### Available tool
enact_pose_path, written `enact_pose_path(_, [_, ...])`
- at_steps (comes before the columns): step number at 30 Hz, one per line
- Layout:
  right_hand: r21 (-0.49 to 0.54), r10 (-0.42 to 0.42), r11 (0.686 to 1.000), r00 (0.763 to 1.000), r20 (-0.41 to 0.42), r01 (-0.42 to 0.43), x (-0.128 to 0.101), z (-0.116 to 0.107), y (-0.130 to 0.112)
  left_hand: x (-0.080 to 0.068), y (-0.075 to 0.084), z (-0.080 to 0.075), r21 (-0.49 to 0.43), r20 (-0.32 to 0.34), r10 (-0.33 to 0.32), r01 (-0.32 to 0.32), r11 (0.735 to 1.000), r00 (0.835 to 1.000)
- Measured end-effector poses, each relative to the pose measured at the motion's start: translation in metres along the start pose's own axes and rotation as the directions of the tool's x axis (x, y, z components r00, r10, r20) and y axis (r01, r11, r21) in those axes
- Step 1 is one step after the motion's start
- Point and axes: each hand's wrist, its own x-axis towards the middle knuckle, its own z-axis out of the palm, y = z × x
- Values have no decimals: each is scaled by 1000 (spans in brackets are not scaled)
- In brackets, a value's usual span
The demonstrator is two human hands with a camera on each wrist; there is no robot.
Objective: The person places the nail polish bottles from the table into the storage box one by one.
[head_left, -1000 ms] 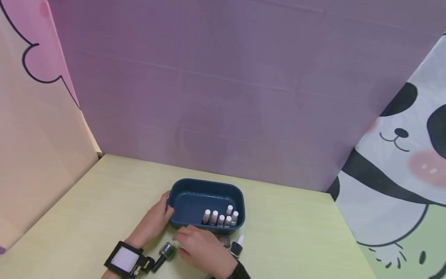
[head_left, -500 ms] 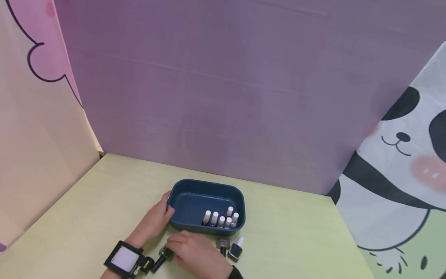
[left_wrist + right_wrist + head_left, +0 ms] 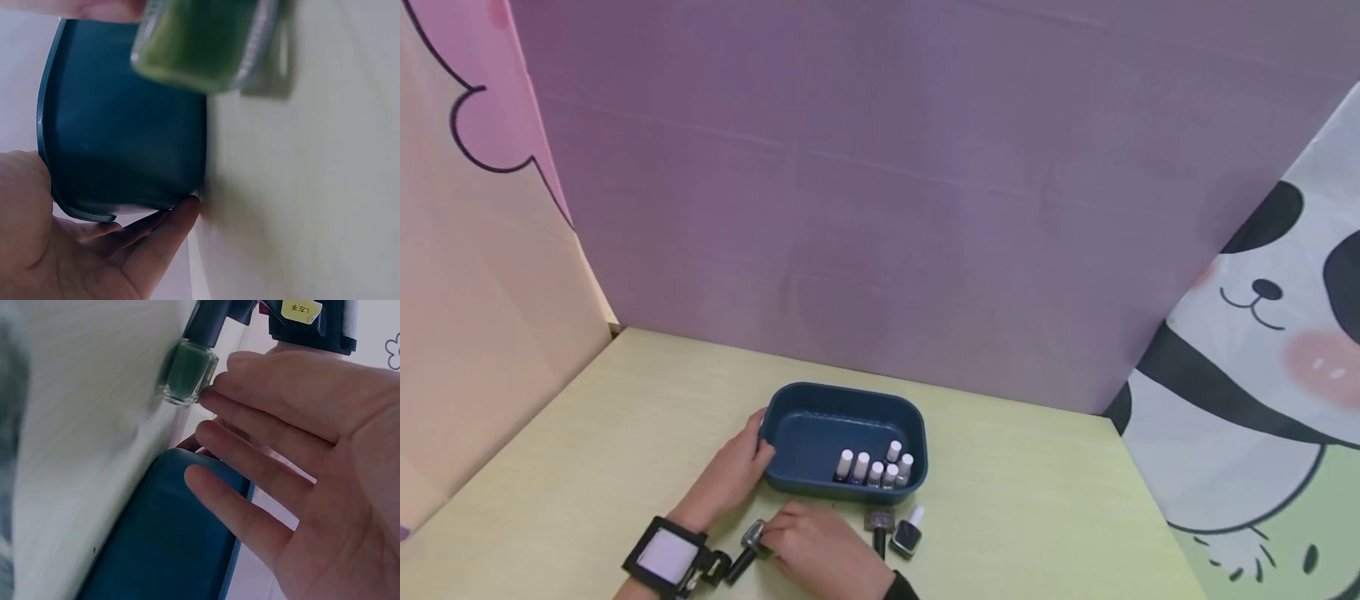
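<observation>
A dark blue tub [image 3: 820,433] sits on the pale table, with several white-capped bottles [image 3: 876,468] standing in its front right corner. My left hand [image 3: 747,460] holds the tub's left end, thumb on the rim; in the left wrist view its fingers [image 3: 147,240] lie along the tub wall [image 3: 125,131]. My right hand [image 3: 778,533] lies flat in front of the tub, fingers straight. One fingertip [image 3: 209,395] touches a green nail polish bottle [image 3: 187,369] with a black cap, lying on the table [image 3: 751,540].
Two more small bottles [image 3: 880,523] [image 3: 910,535] lie on the table just right of my right hand. Purple, pink and panda-printed panels wall in the table on three sides. A black camera band [image 3: 662,557] is on my left wrist.
My right hand has slid left along the table, from in front of the tub's middle to the green bottle. A dark bottle it covered now shows. My left hand stayed on the tub.
</observation>
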Motion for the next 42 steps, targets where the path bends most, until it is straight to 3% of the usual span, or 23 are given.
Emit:
enact_pose_path(18, [17, -10, 1000, 1000, 30, 10, 0, 2, -1, 1, 1, 0, -3, 18, -20, 20, 1000, 1000])
enact_pose_path(26, [23, 29, 999, 1000, -10, -28, -4, -1, 0, 0, -1, 0, -4, 17, -15, 15, 1000, 1000])
enact_pose_path(31, [86, -65, 995, 995, 76, 58, 0, 0, 0, 0, -1, 0, -2, 25, -21, 21, 1000, 999])
enact_pose_path(34, [141, -74, 988, 990, 122, 56, 1, 1, 1, 0, -2, 0, -5, 27, -23, 23, 1000, 999])
enact_pose_path(42, [119, -13, 993, 998, 57, 6, -1, 2, 3, 1, -1, 0, -5, 29, -29, 29, 1000, 999])
